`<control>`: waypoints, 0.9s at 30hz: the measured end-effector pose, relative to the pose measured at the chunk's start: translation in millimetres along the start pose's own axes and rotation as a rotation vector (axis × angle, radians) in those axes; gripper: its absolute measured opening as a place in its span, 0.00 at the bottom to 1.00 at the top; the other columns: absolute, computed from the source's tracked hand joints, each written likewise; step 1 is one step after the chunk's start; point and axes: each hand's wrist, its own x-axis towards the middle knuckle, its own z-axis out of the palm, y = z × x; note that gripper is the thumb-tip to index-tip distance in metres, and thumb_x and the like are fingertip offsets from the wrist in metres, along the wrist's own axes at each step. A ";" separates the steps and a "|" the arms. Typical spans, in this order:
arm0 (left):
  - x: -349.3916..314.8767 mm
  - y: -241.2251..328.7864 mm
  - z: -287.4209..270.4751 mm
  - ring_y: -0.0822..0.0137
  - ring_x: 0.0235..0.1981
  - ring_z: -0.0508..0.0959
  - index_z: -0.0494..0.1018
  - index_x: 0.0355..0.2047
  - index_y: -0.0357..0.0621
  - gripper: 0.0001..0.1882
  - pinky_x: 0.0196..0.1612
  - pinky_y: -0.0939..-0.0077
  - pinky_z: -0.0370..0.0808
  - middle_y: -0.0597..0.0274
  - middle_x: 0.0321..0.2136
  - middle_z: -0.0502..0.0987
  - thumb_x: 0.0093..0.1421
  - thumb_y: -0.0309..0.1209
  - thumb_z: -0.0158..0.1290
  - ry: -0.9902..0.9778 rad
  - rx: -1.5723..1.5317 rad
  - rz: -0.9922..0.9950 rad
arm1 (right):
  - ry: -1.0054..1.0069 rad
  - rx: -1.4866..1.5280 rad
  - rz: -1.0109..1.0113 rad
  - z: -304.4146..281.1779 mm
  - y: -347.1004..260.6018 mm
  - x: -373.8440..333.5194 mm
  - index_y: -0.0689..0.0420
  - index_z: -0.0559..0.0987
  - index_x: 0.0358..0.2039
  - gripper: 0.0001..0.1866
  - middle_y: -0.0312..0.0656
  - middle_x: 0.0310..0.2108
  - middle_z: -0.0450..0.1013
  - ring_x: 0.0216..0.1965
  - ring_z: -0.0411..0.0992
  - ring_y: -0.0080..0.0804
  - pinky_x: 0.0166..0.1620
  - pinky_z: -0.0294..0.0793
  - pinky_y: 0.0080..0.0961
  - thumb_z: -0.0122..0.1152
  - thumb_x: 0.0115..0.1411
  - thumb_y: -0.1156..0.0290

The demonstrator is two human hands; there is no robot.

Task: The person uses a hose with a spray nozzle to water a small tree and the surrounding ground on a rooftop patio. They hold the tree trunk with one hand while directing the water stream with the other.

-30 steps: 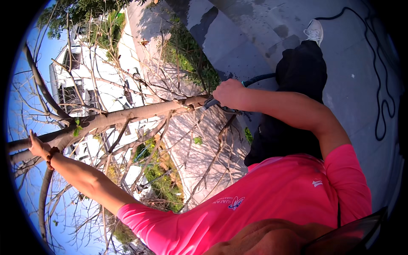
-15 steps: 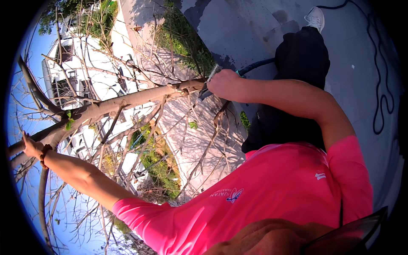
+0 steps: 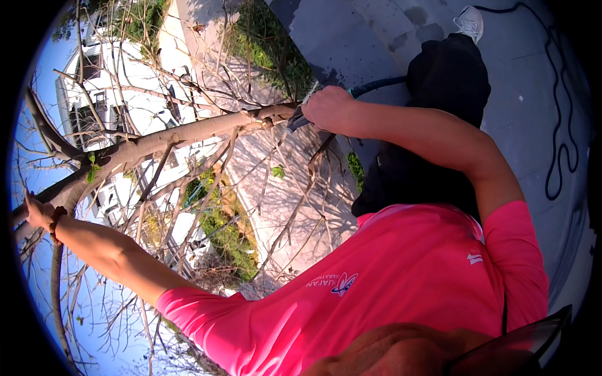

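A thick bare tree branch (image 3: 182, 133) slants from the far left up to the middle. My left hand (image 3: 39, 213), with a beaded bracelet (image 3: 58, 224) at the wrist, grips it near the left rim; one digit points up and the other fingers are partly hidden. At the branch's right end my right hand (image 3: 329, 109) is closed in a fist round a dark tool whose kind I cannot make out. Its grey, blade-like end (image 3: 297, 119) sticks out beside the branch. Behind the fist runs a dark ribbed hose-like length (image 3: 379, 84) with a green collar, passing behind my leg.
Thin twigs (image 3: 285, 235) spread below the branch. Past the grey floor's edge (image 3: 301, 53) lie a paved path (image 3: 269, 169), bushes (image 3: 269, 50) and a white building (image 3: 138, 81), all lower down. A black cord (image 3: 557, 125) lies looped on the floor at right.
The whole view has shifted slightly, so branch and hands appear a little further left. My right fist sits slightly higher, still at the branch's end. Both grips look unchanged.
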 end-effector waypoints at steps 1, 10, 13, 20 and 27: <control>0.1 -0.7 -0.1 0.61 0.33 0.79 0.76 0.33 0.24 0.21 0.42 0.65 0.76 0.50 0.34 0.82 0.49 0.31 0.72 0.001 -0.003 -0.001 | -0.051 0.017 -0.037 -2.5 0.1 -3.0 0.52 0.86 0.32 0.13 0.39 0.33 0.82 0.39 0.81 0.39 0.39 0.80 0.40 0.70 0.56 0.56; 3.9 -2.2 -1.3 0.61 0.34 0.79 0.74 0.36 0.23 0.23 0.42 0.65 0.77 0.49 0.36 0.82 0.50 0.31 0.71 -0.004 -0.022 -0.023 | -0.047 0.108 0.010 -19.2 7.7 -2.3 0.58 0.82 0.33 0.24 0.43 0.31 0.80 0.39 0.80 0.46 0.40 0.78 0.42 0.67 0.55 0.46; 7.4 -0.8 -3.0 0.60 0.35 0.79 0.73 0.38 0.22 0.24 0.42 0.65 0.77 0.48 0.36 0.82 0.51 0.30 0.71 -0.019 -0.015 -0.037 | 0.074 0.091 0.023 -16.8 6.8 -1.4 0.58 0.81 0.33 0.24 0.44 0.32 0.80 0.40 0.80 0.46 0.40 0.78 0.42 0.67 0.55 0.46; 2.6 -1.5 -2.5 0.59 0.37 0.80 0.72 0.40 0.20 0.26 0.45 0.65 0.78 0.47 0.37 0.82 0.51 0.30 0.71 0.005 -0.038 -0.055 | -0.207 0.081 -0.061 -29.7 3.3 -9.7 0.58 0.81 0.33 0.26 0.43 0.32 0.80 0.40 0.80 0.47 0.39 0.78 0.42 0.66 0.56 0.44; 1.7 -1.4 -4.5 0.59 0.37 0.80 0.72 0.41 0.20 0.25 0.45 0.66 0.78 0.47 0.37 0.82 0.51 0.29 0.71 -0.005 -0.048 -0.014 | 0.108 0.130 0.041 -27.7 9.7 1.5 0.57 0.81 0.35 0.25 0.44 0.29 0.79 0.38 0.80 0.47 0.39 0.78 0.44 0.63 0.58 0.44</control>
